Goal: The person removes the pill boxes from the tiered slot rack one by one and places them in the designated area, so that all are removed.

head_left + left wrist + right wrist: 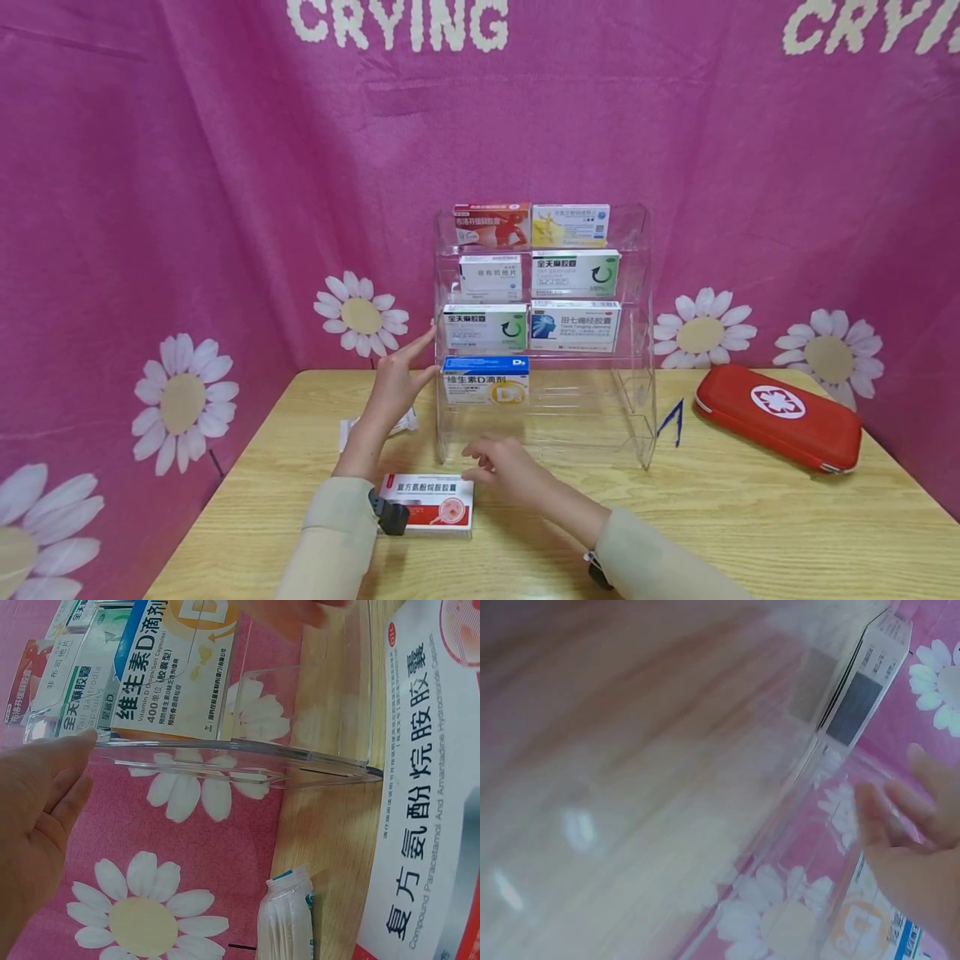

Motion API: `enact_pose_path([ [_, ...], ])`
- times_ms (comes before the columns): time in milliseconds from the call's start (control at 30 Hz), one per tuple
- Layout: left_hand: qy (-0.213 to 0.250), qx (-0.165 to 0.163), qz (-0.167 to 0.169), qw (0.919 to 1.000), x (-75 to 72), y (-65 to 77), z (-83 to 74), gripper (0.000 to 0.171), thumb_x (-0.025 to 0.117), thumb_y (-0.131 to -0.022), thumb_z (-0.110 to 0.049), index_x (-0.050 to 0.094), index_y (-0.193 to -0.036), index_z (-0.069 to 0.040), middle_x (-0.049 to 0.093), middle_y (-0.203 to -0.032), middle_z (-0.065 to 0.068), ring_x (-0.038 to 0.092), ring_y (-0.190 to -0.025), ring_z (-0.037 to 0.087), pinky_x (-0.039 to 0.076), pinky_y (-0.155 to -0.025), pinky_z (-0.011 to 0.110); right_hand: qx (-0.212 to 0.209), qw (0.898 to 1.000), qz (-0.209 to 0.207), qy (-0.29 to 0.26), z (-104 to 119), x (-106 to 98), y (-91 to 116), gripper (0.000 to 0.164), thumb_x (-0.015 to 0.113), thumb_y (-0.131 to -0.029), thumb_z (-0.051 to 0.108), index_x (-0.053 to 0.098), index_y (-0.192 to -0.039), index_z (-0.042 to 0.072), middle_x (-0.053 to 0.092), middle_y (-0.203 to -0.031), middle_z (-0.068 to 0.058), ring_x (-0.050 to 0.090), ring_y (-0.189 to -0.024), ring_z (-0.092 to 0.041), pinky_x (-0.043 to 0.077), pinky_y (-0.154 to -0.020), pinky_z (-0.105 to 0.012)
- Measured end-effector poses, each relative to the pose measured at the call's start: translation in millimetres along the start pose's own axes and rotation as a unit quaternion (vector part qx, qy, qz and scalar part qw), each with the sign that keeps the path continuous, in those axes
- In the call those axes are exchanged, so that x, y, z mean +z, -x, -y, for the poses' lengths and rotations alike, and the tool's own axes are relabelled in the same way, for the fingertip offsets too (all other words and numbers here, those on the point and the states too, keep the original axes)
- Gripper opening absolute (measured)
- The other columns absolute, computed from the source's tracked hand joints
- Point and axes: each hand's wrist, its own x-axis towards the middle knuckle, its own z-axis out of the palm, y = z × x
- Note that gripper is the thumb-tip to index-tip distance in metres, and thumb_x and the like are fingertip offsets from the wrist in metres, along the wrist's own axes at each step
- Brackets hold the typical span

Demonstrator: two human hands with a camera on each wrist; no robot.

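My left hand (393,387) is at the left side of a clear acrylic display rack (585,429), its extended fingers touching the side panel. In the left wrist view those fingertips meet the rack's edge next to the blue, white and yellow vitamin D box (176,682). My right hand (513,475) hovers in front of the rack's base with loosely bent fingers and nothing in them. Beside it on the table lies a white and red medicine box (423,492), partly hidden by my left cuff. Several medicine boxes fill the upper tiers, among them a green-and-white one (573,273).
A red zipped case (780,417) lies at the right of the wooden table (247,517). Blue tweezers (672,423) are between it and the rack. A clear packet of white sticks (286,919) lies left of the rack. A pink flowered cloth (225,167) hangs behind.
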Motion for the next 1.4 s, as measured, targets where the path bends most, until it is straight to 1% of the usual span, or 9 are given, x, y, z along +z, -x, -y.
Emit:
enact_pose_path([
  [167, 0.004, 0.007, -0.002, 1.0, -0.9, 0.0, 0.8, 0.059, 0.072, -0.087, -0.01, 0.052, -0.142, -0.014, 0.057, -0.141, 0.011, 0.054, -0.131, 0.03, 0.049, -0.106, 0.042, -0.042, 0.996, -0.074, 0.038, -4, -11, 5, 0.027, 0.075, -0.084, 0.013, 0.067, -0.106, 0.0, 0.067, -0.098, -0.012, 0.068, -0.078, -0.022, 0.059, -0.07, -0.022],
  [300, 0.009, 0.005, 0.002, 0.9999, -0.9, 0.2, 1.2, 0.059, 0.072, -0.088, -0.01, 0.051, -0.143, -0.014, 0.056, -0.141, 0.011, 0.053, -0.132, 0.03, 0.049, -0.107, 0.042, -0.077, 0.984, -0.147, 0.068, -11, -20, 6, 0.031, 0.078, -0.08, 0.012, 0.067, -0.107, 0.002, 0.066, -0.102, -0.011, 0.067, -0.087, -0.021, 0.061, -0.077, -0.025],
  [433, 0.012, 0.004, 0.004, 0.9999, -0.5, 0.3, 1.7, 0.059, 0.072, -0.088, -0.009, 0.051, -0.143, -0.014, 0.056, -0.142, 0.011, 0.053, -0.132, 0.03, 0.049, -0.107, 0.042, -0.103, 0.97, -0.2, 0.089, -20, -33, 5, 0.039, 0.081, -0.076, 0.006, 0.067, -0.112, 0.001, 0.065, -0.109, -0.015, 0.067, -0.103, -0.026, 0.061, -0.086, -0.032],
  [567, 0.011, 0.008, 0.0, 0.9999, 0.0, 0.5, 2.3, 0.059, 0.072, -0.087, -0.009, 0.052, -0.143, -0.015, 0.056, -0.141, 0.012, 0.054, -0.131, 0.03, 0.049, -0.106, 0.042, -0.11, 0.959, -0.238, 0.108, -28, -47, 1, 0.043, 0.081, -0.073, -0.001, 0.067, -0.114, 0.0, 0.064, -0.111, -0.016, 0.065, -0.104, -0.028, 0.061, -0.084, -0.036],
  [767, 0.005, 0.036, -0.022, 0.9991, 1.0, 0.7, 3.2, 0.059, 0.075, -0.084, -0.007, 0.055, -0.139, -0.011, 0.06, -0.136, 0.015, 0.057, -0.127, 0.032, 0.052, -0.103, 0.045, -0.108, 0.943, -0.282, 0.14, -44, -62, -10, 0.042, 0.082, -0.072, -0.001, 0.069, -0.112, 0.001, 0.064, -0.109, -0.016, 0.061, -0.103, -0.029, 0.06, -0.084, -0.039],
  [900, 0.008, 0.036, -0.022, 0.9991, 0.8, 0.5, 4.0, 0.059, 0.075, -0.083, -0.007, 0.055, -0.139, -0.01, 0.06, -0.136, 0.015, 0.057, -0.127, 0.032, 0.052, -0.102, 0.045, -0.097, 0.945, -0.281, 0.14, -51, -69, -16, 0.04, 0.082, -0.074, 0.002, 0.07, -0.112, 0.001, 0.064, -0.109, -0.018, 0.061, -0.104, -0.03, 0.06, -0.085, -0.04],
  [1133, 0.018, 0.03, -0.018, 0.9992, 1.3, -0.5, 3.6, 0.059, 0.075, -0.083, -0.007, 0.055, -0.139, -0.011, 0.061, -0.135, 0.015, 0.06, -0.124, 0.031, 0.054, -0.1, 0.045, -0.062, 0.96, -0.245, 0.122, -56, -71, -22, 0.033, 0.078, -0.079, 0.002, 0.071, -0.111, 0.002, 0.064, -0.112, -0.017, 0.063, -0.106, -0.03, 0.06, -0.088, -0.04],
  [1300, 0.024, 0.027, -0.02, 0.9991, 1.2, -0.3, 5.2, 0.059, 0.076, -0.083, -0.007, 0.056, -0.138, -0.011, 0.063, -0.131, 0.015, 0.066, -0.116, 0.031, 0.057, -0.095, 0.044, -0.053, 0.963, -0.231, 0.13, -58, -68, -24, 0.028, 0.076, -0.08, -0.001, 0.071, -0.107, 0.002, 0.066, -0.111, -0.017, 0.064, -0.106, -0.031, 0.059, -0.09, -0.04],
  [1400, 0.029, 0.03, -0.024, 0.9989, 0.7, 0.0, 5.9, 0.059, 0.076, -0.082, -0.006, 0.057, -0.138, -0.01, 0.064, -0.13, 0.016, 0.065, -0.116, 0.032, 0.057, -0.094, 0.045, -0.051, 0.962, -0.233, 0.134, -58, -68, -26, 0.026, 0.076, -0.08, -0.002, 0.071, -0.105, 0.002, 0.067, -0.109, -0.017, 0.065, -0.104, -0.03, 0.059, -0.089, -0.039],
])
